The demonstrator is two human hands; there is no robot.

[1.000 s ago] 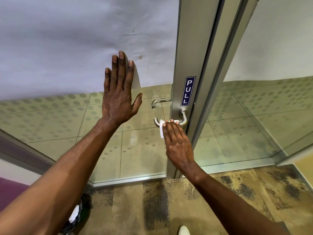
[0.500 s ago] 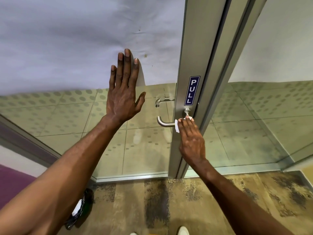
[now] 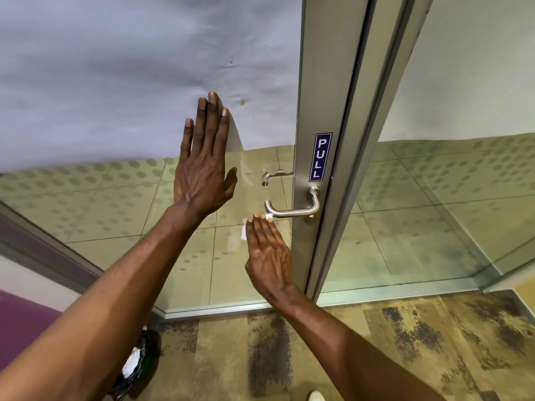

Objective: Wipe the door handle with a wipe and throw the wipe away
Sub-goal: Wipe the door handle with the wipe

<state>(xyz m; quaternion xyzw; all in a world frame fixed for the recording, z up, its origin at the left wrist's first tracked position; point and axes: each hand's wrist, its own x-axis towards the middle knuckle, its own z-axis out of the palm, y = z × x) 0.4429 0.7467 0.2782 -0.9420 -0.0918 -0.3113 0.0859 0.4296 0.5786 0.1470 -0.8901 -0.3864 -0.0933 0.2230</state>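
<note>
A brushed-metal lever door handle (image 3: 295, 211) juts left from the aluminium door frame (image 3: 318, 82), under a blue PULL sign (image 3: 320, 156). My right hand (image 3: 267, 254) holds a small white wipe (image 3: 244, 230) under flat fingers, just below the handle's left end; the fingertips sit at the handle's free tip. Most of the wipe is hidden under the fingers. My left hand (image 3: 204, 166) is spread flat against the glass door panel (image 3: 101, 204), left of the handle, holding nothing.
A black bin (image 3: 136, 363) with white paper inside sits on the floor at the lower left, beside my left forearm. A second handle (image 3: 273, 176) shows through the glass. Patterned carpet (image 3: 405, 342) covers the floor. A fixed glass pane (image 3: 448, 198) stands to the right.
My right hand with the wipe slid from the handle's base by the frame leftward and down to its free end. The left hand stays pressed on the glass.
</note>
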